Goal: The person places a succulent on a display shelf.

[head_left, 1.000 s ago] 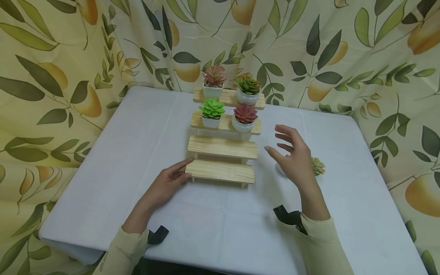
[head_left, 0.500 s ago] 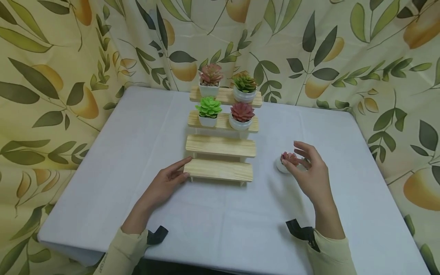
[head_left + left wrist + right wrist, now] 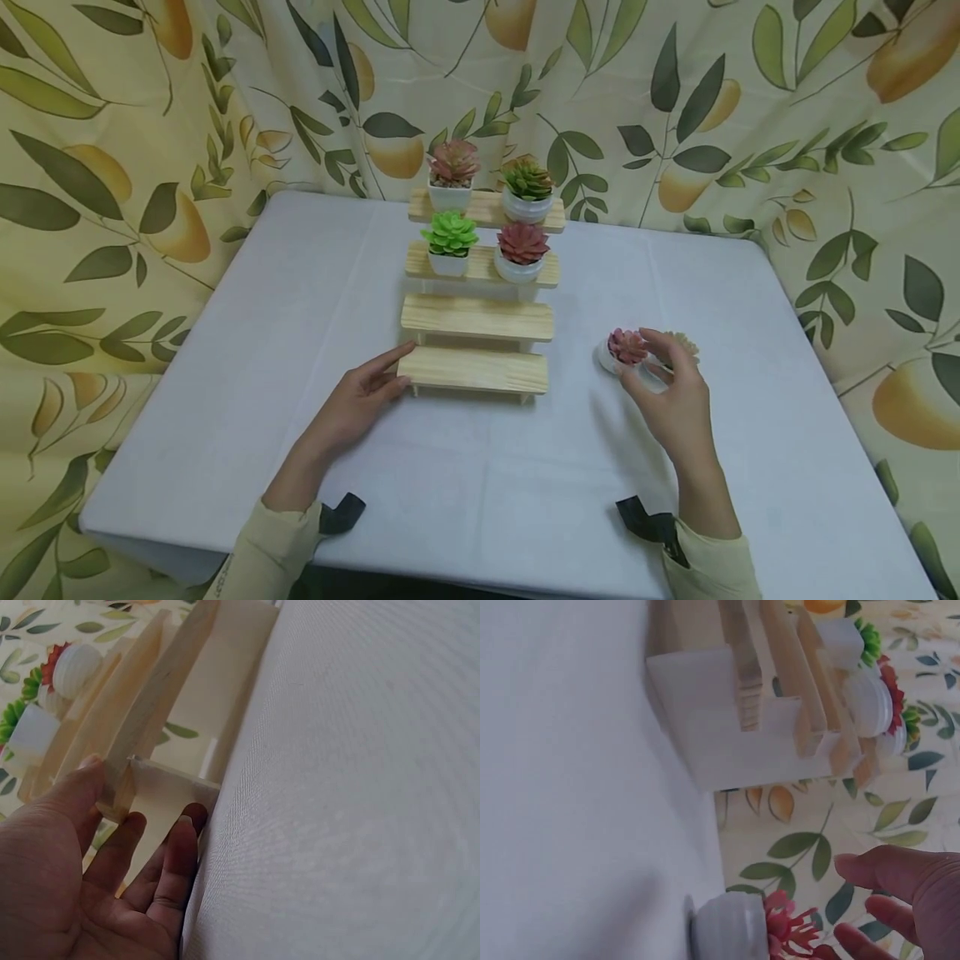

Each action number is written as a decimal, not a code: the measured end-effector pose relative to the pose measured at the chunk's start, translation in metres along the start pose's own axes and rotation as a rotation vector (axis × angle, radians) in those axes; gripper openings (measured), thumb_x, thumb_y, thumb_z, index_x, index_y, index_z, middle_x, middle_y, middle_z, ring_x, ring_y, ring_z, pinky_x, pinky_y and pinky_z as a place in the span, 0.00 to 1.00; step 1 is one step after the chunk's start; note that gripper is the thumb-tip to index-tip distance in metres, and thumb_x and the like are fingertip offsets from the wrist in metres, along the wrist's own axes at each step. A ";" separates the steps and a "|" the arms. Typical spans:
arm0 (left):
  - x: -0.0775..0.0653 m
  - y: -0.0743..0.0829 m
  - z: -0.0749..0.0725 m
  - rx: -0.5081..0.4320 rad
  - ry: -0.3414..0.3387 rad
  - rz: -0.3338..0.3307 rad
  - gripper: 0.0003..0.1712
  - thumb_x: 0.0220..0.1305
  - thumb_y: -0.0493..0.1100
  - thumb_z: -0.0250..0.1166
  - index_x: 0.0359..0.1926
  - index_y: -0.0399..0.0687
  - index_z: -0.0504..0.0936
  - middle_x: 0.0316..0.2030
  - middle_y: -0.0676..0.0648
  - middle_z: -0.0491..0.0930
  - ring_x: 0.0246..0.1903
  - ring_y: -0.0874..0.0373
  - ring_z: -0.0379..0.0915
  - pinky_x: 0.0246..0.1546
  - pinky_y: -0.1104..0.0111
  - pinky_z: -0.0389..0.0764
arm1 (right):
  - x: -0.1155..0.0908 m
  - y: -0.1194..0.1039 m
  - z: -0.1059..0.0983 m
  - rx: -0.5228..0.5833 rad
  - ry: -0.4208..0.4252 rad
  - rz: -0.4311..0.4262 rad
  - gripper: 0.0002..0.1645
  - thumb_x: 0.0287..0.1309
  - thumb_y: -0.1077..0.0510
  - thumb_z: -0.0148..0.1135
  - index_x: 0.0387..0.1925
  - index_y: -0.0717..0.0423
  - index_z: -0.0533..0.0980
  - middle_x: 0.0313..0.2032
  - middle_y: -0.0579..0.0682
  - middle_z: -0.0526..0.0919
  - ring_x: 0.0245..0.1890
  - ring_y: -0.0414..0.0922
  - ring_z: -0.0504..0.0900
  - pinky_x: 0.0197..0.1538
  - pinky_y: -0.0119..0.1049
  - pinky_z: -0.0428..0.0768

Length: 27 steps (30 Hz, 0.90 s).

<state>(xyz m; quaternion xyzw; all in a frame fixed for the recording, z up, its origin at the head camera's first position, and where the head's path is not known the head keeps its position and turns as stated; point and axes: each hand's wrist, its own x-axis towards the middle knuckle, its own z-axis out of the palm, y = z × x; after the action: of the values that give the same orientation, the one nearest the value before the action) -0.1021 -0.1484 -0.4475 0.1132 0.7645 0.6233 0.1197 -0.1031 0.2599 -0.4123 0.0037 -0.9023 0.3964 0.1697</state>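
A stepped wooden plant stand (image 3: 476, 318) has four light boards on pale supports. At its left end my left hand (image 3: 363, 404) holds the lowest board (image 3: 472, 371); in the left wrist view the thumb (image 3: 79, 787) lies over the board's end with fingertips below. To the right of the stand, my right hand (image 3: 678, 408) hovers with thumb and fingers apart at a pink artificial succulent (image 3: 626, 347) in a white pot (image 3: 731, 930). Behind those fingers, a pale green succulent (image 3: 684, 343) is partly hidden.
The top board bears a pinkish succulent (image 3: 453, 162) and a green-brown succulent (image 3: 527, 177). Below them stand a bright green succulent (image 3: 450, 232) and a dark red succulent (image 3: 522, 242). A white cloth covers the table (image 3: 300, 275); a leaf-patterned curtain (image 3: 600, 100) hangs behind.
My right hand has drawn back from beside the stand, rightward and toward me, then closed in around the pink succulent, which now shows. My left hand has stayed at the stand.
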 end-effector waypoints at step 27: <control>0.000 0.001 0.000 -0.018 0.001 -0.022 0.29 0.67 0.43 0.60 0.68 0.60 0.66 0.49 0.48 0.77 0.43 0.46 0.74 0.46 0.56 0.74 | -0.012 0.026 0.010 0.044 -0.021 0.100 0.49 0.47 0.66 0.72 0.69 0.45 0.61 0.63 0.51 0.67 0.58 0.53 0.70 0.54 0.47 0.72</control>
<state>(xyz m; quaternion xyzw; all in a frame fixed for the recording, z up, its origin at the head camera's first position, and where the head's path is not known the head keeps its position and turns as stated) -0.1017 -0.1479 -0.4465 0.1033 0.7601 0.6288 0.1274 -0.0986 0.2686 -0.4408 -0.0335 -0.8941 0.4241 0.1402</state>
